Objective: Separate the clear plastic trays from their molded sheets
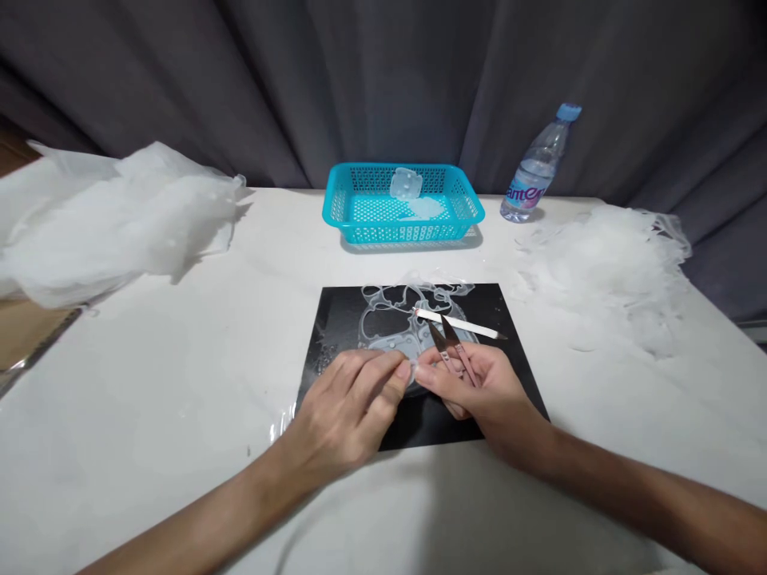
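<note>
My left hand (356, 407) is closed, thumb and fingers pinching the edge of a clear molded plastic piece (389, 343) over the black board (431, 427). Tucked in my right hand (479, 379) are pink-handled thread snips (449, 347), dark blades apart and pointing away from me. The thumb and forefinger of that hand also meet at the plastic, right beside my left fingertips. Part of the piece is covered by both hands. Behind the snips lies a slim white pen-like tool (461, 322), and thin curling plastic offcuts (389, 299) spread at the board's far side.
A blue basket (407, 234) holding translucent plastic pieces (406, 184) stands at the back. To its right is a water bottle (533, 176). Piles of filmy white plastic sit at left (120, 216) and right (611, 255). A grey curtain (383, 80) hangs behind the white table (180, 383).
</note>
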Available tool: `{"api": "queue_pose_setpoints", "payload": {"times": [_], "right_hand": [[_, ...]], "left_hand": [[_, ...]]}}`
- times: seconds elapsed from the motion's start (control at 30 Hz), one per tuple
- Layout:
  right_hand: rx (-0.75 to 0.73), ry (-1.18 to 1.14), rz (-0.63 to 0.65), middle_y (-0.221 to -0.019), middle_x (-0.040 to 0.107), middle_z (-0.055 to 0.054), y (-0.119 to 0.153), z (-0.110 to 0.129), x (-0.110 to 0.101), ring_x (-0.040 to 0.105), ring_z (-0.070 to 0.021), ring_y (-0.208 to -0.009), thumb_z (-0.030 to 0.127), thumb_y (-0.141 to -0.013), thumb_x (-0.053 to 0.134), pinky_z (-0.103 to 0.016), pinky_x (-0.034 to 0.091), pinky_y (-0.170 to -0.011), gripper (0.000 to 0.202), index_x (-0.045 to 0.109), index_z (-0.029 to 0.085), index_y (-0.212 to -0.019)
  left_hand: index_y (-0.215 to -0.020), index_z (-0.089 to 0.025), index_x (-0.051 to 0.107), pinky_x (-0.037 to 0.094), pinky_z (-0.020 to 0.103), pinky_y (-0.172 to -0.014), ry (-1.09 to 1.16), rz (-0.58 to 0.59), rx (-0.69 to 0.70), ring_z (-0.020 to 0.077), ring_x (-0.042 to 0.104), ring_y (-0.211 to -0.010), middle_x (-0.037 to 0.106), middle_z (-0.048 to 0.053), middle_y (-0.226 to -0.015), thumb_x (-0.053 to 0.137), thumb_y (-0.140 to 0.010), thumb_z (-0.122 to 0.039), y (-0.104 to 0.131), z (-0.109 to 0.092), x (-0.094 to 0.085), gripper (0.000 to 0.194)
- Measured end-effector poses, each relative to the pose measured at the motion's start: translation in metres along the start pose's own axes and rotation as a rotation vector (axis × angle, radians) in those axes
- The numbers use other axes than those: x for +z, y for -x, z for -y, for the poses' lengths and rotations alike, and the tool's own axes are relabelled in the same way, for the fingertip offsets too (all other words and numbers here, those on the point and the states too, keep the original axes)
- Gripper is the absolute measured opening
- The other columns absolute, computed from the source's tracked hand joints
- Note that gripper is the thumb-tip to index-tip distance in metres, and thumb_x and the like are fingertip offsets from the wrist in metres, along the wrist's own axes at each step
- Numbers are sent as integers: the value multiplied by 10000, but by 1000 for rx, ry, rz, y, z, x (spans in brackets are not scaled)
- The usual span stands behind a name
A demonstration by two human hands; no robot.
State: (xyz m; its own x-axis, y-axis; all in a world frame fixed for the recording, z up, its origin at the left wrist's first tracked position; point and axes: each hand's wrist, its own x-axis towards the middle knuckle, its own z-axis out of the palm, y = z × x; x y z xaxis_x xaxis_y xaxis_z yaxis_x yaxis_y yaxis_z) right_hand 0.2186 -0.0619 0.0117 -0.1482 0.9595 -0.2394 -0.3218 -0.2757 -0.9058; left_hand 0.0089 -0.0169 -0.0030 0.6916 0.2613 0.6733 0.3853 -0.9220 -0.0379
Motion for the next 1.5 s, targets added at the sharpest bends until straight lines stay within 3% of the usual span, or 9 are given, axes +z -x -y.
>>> {"api": "queue_pose_setpoints", "payload": {"times": [0.13, 0.23, 0.33, 0.43, 0.6, 0.8, 1.0, 1.2, 1.5], "right_hand": [[-52, 89, -21, -583, 391, 88, 0, 3, -1, 307, -69, -529, 439, -857, 834, -233, 257, -493, 289, 756, 180, -957], [-50, 135, -19, -630, 466, 77, 1, 2, 1, 404, -89, -571, 395, -781, 896, -227, 366, -527, 321, 710, 206, -961], [-64, 111, -21, -818, 600, 30, 1, -2, 3, 571, -127, -751, 348, -725, 930, -252, 528, -712, 372, 636, 224, -916], [-80, 119, 9, -940, 623, 5, 0, -3, 2, 611, -145, -893, 348, -790, 880, -265, 549, -834, 320, 628, 229, -949], [-89, 198, 31, -934, 624, 1, 0, 5, -2, 605, -135, -856, 308, -823, 828, -238, 534, -755, 280, 643, 226, -1017], [-121, 332, 45, -768, 571, 40, 3, 15, 0, 412, -78, -580, 228, -830, 762, -217, 412, -552, 210, 653, 203, -1008], [-103, 340, 99, -733, 461, 70, 5, 17, -3, 310, -75, -571, 197, -858, 693, -214, 348, -544, 184, 625, 216, -1028], [-146, 364, 125, -856, 566, 48, 5, 18, -12, 324, -77, -618, 121, -861, 666, -223, 357, -606, 288, 569, 239, -1105], [-223, 441, 90, -904, 587, 35, -1, 22, -16, 334, -59, -610, 137, -874, 672, -214, 354, -588, 238, 585, 225, -1077]], "left_hand": [[-1413, -100, 545, 652, 401, -888, 97, 74, -131, 308, 691, -1193, 666, 223, -1294, 546, -1017, -56, 2, -8, 0, 398], [-1436, -105, 505, 643, 350, -965, 203, 147, -248, 265, 675, -1243, 626, 199, -1346, 502, -1061, -92, 3, -15, 1, 375], [-1367, -105, 525, 627, 318, -1001, 262, 135, -280, 238, 676, -1237, 626, 178, -1324, 515, -1060, -86, 1, -20, 1, 308], [-1313, -110, 538, 625, 312, -1001, 297, 78, -306, 231, 678, -1228, 625, 171, -1309, 558, -1025, -49, -4, -22, 2, 295], [-1302, -132, 550, 623, 379, -1047, 491, 33, -381, 251, 650, -1250, 615, 159, -1297, 649, -962, -85, -12, -21, 0, 357], [-1302, -229, 587, 669, 261, -923, 813, -45, -640, 157, 670, -1144, 632, 58, -1207, 597, -1000, -46, -11, -17, 1, 353], [-1298, -243, 659, 591, 247, -944, 681, 84, -572, 132, 677, -1048, 684, 33, -1171, 632, -1010, -57, -14, -8, -7, 344], [-1180, -249, 696, 524, 241, -900, 545, 130, -500, 134, 605, -1010, 583, 13, -1069, 645, -1004, -71, -15, 2, -14, 255], [-1162, -213, 626, 506, 266, -1047, 817, 145, -548, 150, 624, -1206, 634, 71, -1245, 500, -1069, -70, -14, -5, -8, 212]]}}
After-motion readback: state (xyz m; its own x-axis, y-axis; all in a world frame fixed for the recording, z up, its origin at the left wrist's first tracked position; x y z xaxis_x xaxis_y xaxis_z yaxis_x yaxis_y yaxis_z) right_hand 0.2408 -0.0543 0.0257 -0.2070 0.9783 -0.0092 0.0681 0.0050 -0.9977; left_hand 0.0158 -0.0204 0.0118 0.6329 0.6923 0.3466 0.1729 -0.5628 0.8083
